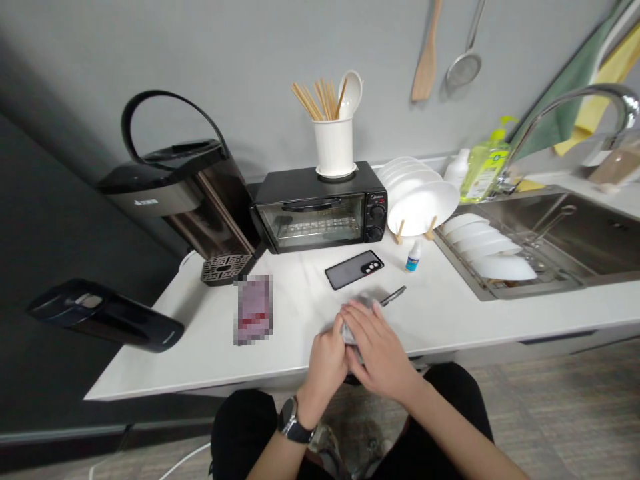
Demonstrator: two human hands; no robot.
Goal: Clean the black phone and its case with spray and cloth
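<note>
My left hand [327,360], with a watch [289,413] on its wrist, is closed at the counter's front edge around a crumpled pale grey thing [349,335]. Over the same thing lies my right hand [377,350], its fingers pressed together on top. Most of the grey thing is hidden, so I cannot tell its kind. Just beyond my right fingers a grey pen [393,296] rests on the counter. Further back lie a black-rimmed phone case [355,269] with camera holes and a small upright white bottle [413,257] with a blue label.
A toaster oven [320,217] bears a white holder [334,147] with chopsticks. Left stand a water dispenser [200,207] and a dark tumbler [110,317], near a blurred purple item [254,310]. Right are racked plates [425,203] and a sink [595,230] with bowls [493,247].
</note>
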